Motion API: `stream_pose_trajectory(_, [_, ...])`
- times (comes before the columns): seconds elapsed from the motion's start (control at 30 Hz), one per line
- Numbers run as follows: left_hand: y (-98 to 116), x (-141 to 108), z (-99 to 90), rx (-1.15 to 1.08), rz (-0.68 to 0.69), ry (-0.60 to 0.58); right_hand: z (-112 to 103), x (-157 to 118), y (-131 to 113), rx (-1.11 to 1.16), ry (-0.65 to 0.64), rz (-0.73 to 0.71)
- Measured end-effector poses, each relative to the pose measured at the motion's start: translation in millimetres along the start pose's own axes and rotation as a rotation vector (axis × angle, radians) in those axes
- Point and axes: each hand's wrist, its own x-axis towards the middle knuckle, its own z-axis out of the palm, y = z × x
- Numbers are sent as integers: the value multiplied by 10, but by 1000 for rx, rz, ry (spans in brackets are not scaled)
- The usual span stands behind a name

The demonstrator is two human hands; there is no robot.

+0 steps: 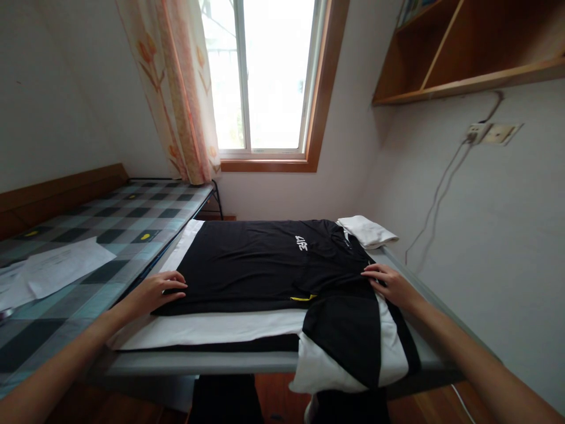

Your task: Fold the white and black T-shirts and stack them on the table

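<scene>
A black T-shirt (pixel 247 259) with white panels and a small white print lies spread on a grey board-like surface (pixel 212 362). Its collar points to the right, and a short yellow strip shows on the near side. The near sleeve (pixel 348 330), black and white, hangs over the front edge. My left hand (pixel 165 290) rests on the hem end of the shirt, fingers apart and slightly bent. Up at the shoulder near the collar, my right hand (pixel 388 282) lies with fingers stretched over the fabric. Neither hand visibly pinches the cloth.
A folded white cloth (pixel 368 231) sits beyond the collar. To the left is a bed with a checked cover (pixel 110 218) and paper sheets (pixel 66 268). A window, a curtain (pixel 176 88), a wall shelf (pixel 441 65) and a plugged-in cable (pixel 436 194) surround the surface.
</scene>
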Motion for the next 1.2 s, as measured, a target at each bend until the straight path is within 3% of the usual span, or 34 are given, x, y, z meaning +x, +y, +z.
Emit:
stream_pose_trajectory(0.57, [109,-15,-118,-167,-35,-148,55,-12,-9,16,-2,71])
stream_pose_trajectory(0.93, [99,-20,-111,-176,-30,-79,63,-10,-41,18,16,89])
stream_pose_trajectory(1.2, [41,8,22,-102,19,11,74,-13,-80,36,38,111])
